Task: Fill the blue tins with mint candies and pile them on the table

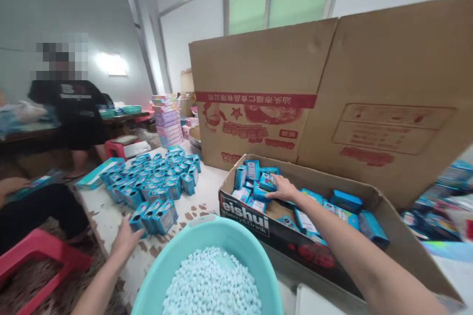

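My right hand (284, 188) reaches into a low open carton (244, 216), its fingers closed on a small blue box (268, 181). More small blue boxes lie around it in the carton, some tilted. On the table, my left hand (126, 239) has its thumb and fingers about the left end of a short row of upright blue boxes (162, 217); its far fingers are partly hidden. Holes show in the tops of these boxes. Between my arms stands a turquoise basin (264, 256) holding many small pale-blue tablets (212, 283).
Many upright blue boxes (148, 174) crowd the white table (209, 177). A tall cardboard panel (251, 69) rises behind the carton. Pink and purple boxes (168, 120) are stacked farther back. At left are a red stool (40, 256), a seated person's leg and a standing person (76, 108).
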{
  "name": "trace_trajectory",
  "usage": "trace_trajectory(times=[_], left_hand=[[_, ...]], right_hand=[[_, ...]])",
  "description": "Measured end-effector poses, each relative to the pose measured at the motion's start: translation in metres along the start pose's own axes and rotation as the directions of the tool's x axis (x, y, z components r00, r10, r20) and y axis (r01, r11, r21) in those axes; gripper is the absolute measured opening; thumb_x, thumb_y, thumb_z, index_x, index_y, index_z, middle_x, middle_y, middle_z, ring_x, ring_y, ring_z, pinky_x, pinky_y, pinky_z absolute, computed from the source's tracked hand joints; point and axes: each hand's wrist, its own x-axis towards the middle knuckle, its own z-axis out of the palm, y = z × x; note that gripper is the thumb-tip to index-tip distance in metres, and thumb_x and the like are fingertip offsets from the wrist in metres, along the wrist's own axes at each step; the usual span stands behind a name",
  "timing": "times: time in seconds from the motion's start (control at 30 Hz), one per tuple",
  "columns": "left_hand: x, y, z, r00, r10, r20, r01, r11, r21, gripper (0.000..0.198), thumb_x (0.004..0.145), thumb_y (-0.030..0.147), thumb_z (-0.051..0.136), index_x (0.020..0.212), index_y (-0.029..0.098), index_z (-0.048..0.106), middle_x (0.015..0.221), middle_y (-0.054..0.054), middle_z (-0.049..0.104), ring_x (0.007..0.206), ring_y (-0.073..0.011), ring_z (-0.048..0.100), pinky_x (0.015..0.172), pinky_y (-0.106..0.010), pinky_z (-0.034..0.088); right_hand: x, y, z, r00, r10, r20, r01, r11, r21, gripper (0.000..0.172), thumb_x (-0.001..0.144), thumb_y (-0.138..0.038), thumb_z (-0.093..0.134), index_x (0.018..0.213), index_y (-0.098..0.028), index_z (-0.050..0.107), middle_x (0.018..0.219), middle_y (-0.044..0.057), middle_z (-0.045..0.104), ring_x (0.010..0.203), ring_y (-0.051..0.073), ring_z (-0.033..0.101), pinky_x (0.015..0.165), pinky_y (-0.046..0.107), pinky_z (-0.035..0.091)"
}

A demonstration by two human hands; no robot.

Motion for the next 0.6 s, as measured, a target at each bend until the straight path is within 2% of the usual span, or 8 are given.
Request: trace_trajectory(times=[0.1,0.17,0.23,0.3,0.4,0.43,0.5,0.6], left_hand=[[-0.041,0.011,-0.019,0.995,0.010,-0.097,-0.012,1.000,-0.014,0.057,0.080,0.037,0.044,0.128,0.006,0.042,0.125,-0.022,0.054,0.113,-0.0322,0.055,0.092,-0.042,0.045],[-0.079,0.024,-0.032,0.985,0.089,-0.144,-0.104,0.990,-0.099,0.045,0.084,0.039,0.040,0.120,0.014,0.049,0.124,-0.015,0.055,0.102,-0.0253,0.060,0.088,-0.037,0.048],[-0.115,0.043,-0.042,0.965,0.237,-0.115,-0.255,0.950,-0.178,0.033,0.086,0.039,0.039,0.106,0.018,0.056,0.113,-0.009,0.061,0.096,-0.0200,0.061,0.087,-0.032,0.049],[-0.141,0.063,-0.045,0.893,0.448,0.037,-0.431,0.876,-0.216,0.029,0.089,0.037,0.037,0.097,0.020,0.059,0.105,-0.007,0.064,0.099,-0.0181,0.059,0.092,-0.031,0.046],[-0.158,0.087,-0.033,0.678,0.624,0.388,-0.623,0.768,-0.149,0.028,0.089,0.033,0.042,0.107,0.020,0.059,0.111,-0.008,0.064,0.108,-0.0204,0.056,0.098,-0.034,0.041],[-0.158,0.093,-0.025,0.615,0.611,0.498,-0.661,0.744,-0.098,0.031,0.088,0.031,0.046,0.113,0.019,0.057,0.115,-0.009,0.062,0.111,-0.0228,0.054,0.098,-0.037,0.041],[-0.155,0.103,-0.006,0.541,0.521,0.660,-0.698,0.716,0.006,0.041,0.084,0.030,0.051,0.122,0.016,0.052,0.125,-0.014,0.056,0.117,-0.0285,0.050,0.098,-0.043,0.040],[-0.157,0.116,0.015,0.526,0.365,0.768,-0.688,0.713,0.132,0.055,0.081,0.034,0.055,0.131,0.013,0.045,0.138,-0.021,0.044,0.125,-0.0369,0.041,0.095,-0.051,0.039]], right_hand=[[0.017,0.001,0.014,0.998,0.033,0.054,-0.031,0.999,-0.040,0.100,0.047,-0.044,0.083,0.135,-0.021,0.042,0.137,0.019,0.043,0.124,0.043,0.040,0.093,0.053,0.038],[0.023,0.004,0.020,0.995,0.047,0.093,-0.041,0.997,-0.070,0.103,0.046,-0.045,0.083,0.136,-0.020,0.040,0.140,0.021,0.037,0.127,0.045,0.033,0.094,0.055,0.035],[0.025,0.007,0.025,0.988,0.067,0.141,-0.054,0.994,-0.094,0.102,0.045,-0.045,0.083,0.134,-0.017,0.042,0.138,0.023,0.038,0.126,0.045,0.033,0.093,0.054,0.035],[0.024,0.008,0.030,0.978,0.076,0.194,-0.055,0.993,-0.108,0.095,0.040,-0.040,0.085,0.125,-0.014,0.050,0.129,0.023,0.046,0.120,0.044,0.041,0.090,0.050,0.038],[0.015,0.002,0.032,0.959,0.070,0.275,-0.044,0.994,-0.099,0.073,0.036,-0.032,0.086,0.102,-0.014,0.060,0.103,0.015,0.062,0.099,0.036,0.056,0.080,0.042,0.044],[0.011,-0.002,0.029,0.955,0.068,0.290,-0.043,0.995,-0.090,0.067,0.036,-0.032,0.086,0.096,-0.014,0.061,0.095,0.013,0.064,0.092,0.033,0.059,0.076,0.040,0.046],[0.001,-0.011,0.017,0.956,0.075,0.283,-0.055,0.995,-0.080,0.061,0.042,-0.036,0.084,0.093,-0.013,0.060,0.090,0.012,0.065,0.085,0.029,0.061,0.070,0.037,0.047],[-0.026,-0.028,-0.016,0.985,0.088,0.149,-0.090,0.996,0.009,0.066,0.054,-0.052,0.077,0.102,-0.012,0.057,0.099,0.015,0.064,0.088,0.028,0.061,0.069,0.036,0.048]])
